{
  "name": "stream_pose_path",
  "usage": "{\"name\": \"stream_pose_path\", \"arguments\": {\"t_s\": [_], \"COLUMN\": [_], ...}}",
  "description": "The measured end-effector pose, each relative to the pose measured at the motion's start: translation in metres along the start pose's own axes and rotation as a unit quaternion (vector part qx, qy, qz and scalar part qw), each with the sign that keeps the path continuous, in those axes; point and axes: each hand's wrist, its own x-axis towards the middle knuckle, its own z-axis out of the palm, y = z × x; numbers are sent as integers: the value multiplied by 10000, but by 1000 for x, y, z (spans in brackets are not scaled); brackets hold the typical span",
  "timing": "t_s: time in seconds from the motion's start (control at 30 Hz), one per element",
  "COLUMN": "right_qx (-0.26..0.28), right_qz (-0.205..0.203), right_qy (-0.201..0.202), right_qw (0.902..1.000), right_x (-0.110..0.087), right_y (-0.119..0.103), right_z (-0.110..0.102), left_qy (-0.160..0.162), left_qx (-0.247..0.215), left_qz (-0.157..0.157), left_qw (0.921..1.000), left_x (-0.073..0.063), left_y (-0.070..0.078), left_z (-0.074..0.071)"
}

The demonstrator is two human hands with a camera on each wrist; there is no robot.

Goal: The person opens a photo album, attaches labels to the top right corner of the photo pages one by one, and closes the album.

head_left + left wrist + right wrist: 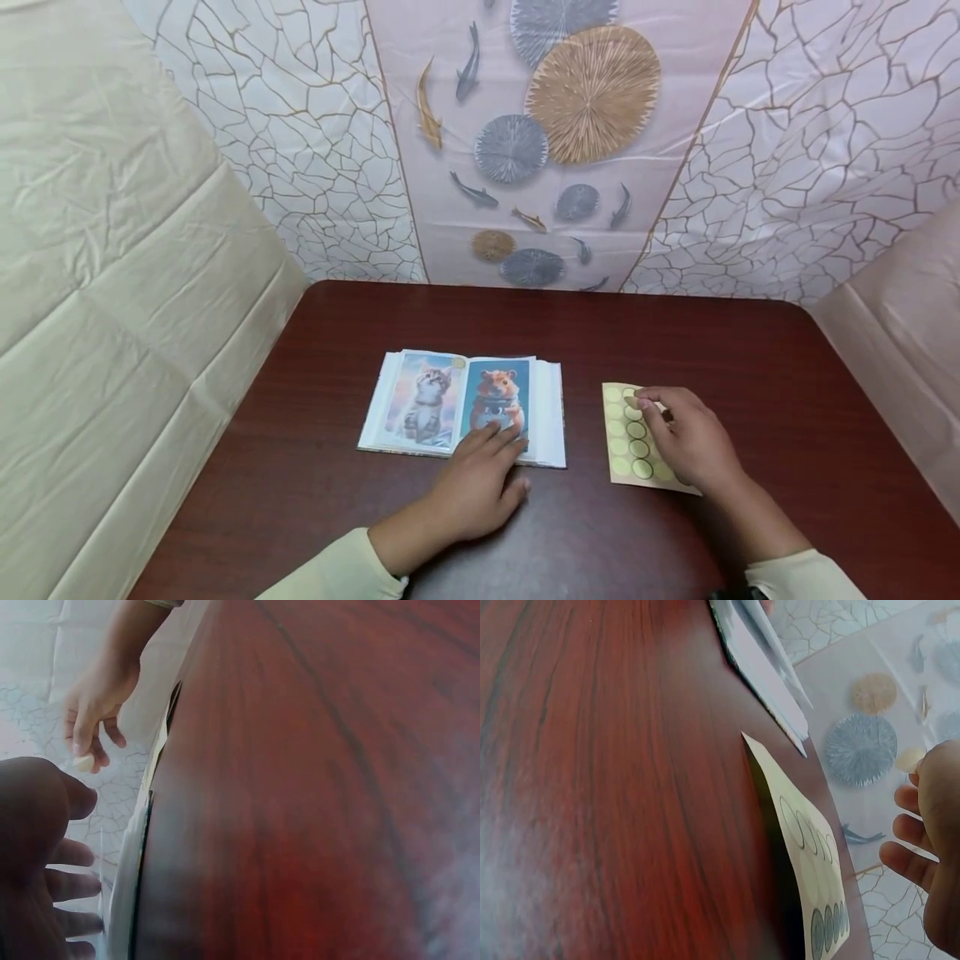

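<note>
A photo album (555, 417) lies open on the table, a kitten picture (426, 400) on its left page and a hamster picture (497, 387) on its right. One pale round sticker (459, 363) sits at the kitten picture's top right corner. My left hand (476, 492) rests with extended fingers over the lower edge of the hamster page. To the right lies a sheet of round yellow stickers (619, 446), several of its circles dark-outlined. Above its upper part, my right hand (693, 437) pinches a small round sticker (909, 760) between thumb and forefinger; the other fingers are loosely bent.
The dark red wooden table (360, 533) carries the album and the sheet. Behind its far edge hangs a patterned cloth (517, 200) with fish and round motifs. Pale cloth (112, 333) borders the left side, and more cloth (907, 333) the right.
</note>
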Motion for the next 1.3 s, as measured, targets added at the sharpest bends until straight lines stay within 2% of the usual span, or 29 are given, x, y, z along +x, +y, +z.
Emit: {"name": "stream_pose_path", "arguments": {"t_s": [0.37,0.6,0.8,1.3], "right_qx": [-223,-484,-509,-859], "right_qz": [-412,-573,-684,-1032], "right_qy": [145,437,223,18], "right_qw": [9988,9962,9961,9909], "right_x": [14,27,38,55], "right_y": [-10,-15,-21,-25], "right_z": [12,25,36,61], "left_qy": [-526,-1054,-1390,-1672], "left_qx": [167,-233,-453,-604], "left_qz": [-74,-63,-117,-94], "left_qw": [9984,9941,9892,9840], "left_x": [-3,-5,-4,-3], "left_y": [1,-5,-8,-12], "left_z": [5,-1,-5,-10]}}
